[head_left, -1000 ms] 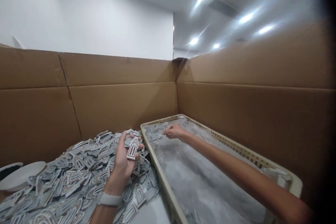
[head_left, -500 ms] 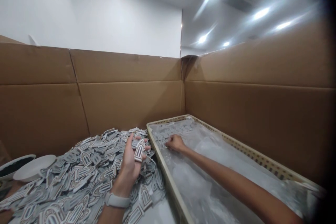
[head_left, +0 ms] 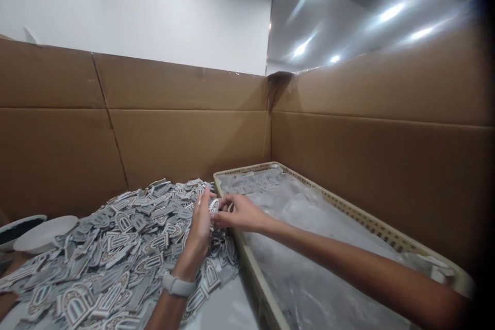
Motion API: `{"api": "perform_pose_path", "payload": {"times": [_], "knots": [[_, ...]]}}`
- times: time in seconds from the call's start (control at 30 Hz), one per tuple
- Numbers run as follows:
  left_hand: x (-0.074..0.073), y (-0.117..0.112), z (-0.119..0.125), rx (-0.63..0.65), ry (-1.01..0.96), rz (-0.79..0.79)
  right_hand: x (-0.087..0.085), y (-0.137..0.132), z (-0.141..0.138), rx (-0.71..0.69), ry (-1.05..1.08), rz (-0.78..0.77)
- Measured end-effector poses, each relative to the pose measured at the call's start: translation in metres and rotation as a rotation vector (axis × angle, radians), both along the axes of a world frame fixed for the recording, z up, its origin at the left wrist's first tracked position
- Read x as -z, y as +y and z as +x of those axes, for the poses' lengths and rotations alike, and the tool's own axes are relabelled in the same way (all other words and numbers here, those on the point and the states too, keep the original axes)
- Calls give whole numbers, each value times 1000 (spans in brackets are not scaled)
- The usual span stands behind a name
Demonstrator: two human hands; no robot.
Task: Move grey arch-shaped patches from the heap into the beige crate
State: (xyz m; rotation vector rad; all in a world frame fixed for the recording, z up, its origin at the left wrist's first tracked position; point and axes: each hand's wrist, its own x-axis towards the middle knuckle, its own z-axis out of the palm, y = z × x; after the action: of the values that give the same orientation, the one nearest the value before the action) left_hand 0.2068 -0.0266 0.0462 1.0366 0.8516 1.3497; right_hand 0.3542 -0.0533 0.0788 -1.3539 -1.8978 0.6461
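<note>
A big heap of flat grey arch-shaped pieces point(head_left: 116, 247) with white and brown outlines fills the left of the cardboard enclosure. My left hand point(head_left: 201, 232), a pale watch on its wrist, is raised over the heap's right edge and holds an arch piece point(head_left: 214, 206) upright against its fingers. My right hand point(head_left: 237, 213) has come across the tray's left rim and pinches that same piece with thumb and fingers. Beside the heap lies a long beige perforated tray point(head_left: 348, 211) lined with clear plastic film. A few arch pieces point(head_left: 255, 180) lie in a row at its far end.
Tall brown cardboard walls point(head_left: 185, 139) close off the back and the right. Two white bowls point(head_left: 42, 234) sit at the far left edge, one behind the other. A strip of pale table surface point(head_left: 228, 314) shows between heap and tray.
My right hand drew back from the tray's far end and crossed the rim to my left hand. My left hand turned inward with the piece it held. The camera tilted slightly.
</note>
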Motion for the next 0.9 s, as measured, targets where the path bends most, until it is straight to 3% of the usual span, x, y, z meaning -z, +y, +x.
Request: {"api": "perform_pose_path", "payload": {"times": [0.1,0.17,0.3,0.37,0.43,0.5,0.57,0.7,0.9], "knots": [[-7,-8,4,19,57,65,1,-12,-9,61,83,-47],[-10,-14,8,63,-1,88,0,-20,-15,112,87,16],[-13,-24,18,73,-233,75,3,-27,-18,257,-172,390],[-14,-26,21,104,-311,40,6,-24,-12,214,-328,545],[-15,-26,21,96,-341,1,8,-15,3,147,-353,579],[-15,-22,18,7,-336,-26,8,0,24,144,-255,479],[-14,-16,12,-83,-322,-26,8,20,49,200,-126,284],[-11,-7,2,-111,-312,46,15,62,92,379,73,-102],[-10,-7,4,-67,-290,45,45,92,109,504,8,-260]]}}
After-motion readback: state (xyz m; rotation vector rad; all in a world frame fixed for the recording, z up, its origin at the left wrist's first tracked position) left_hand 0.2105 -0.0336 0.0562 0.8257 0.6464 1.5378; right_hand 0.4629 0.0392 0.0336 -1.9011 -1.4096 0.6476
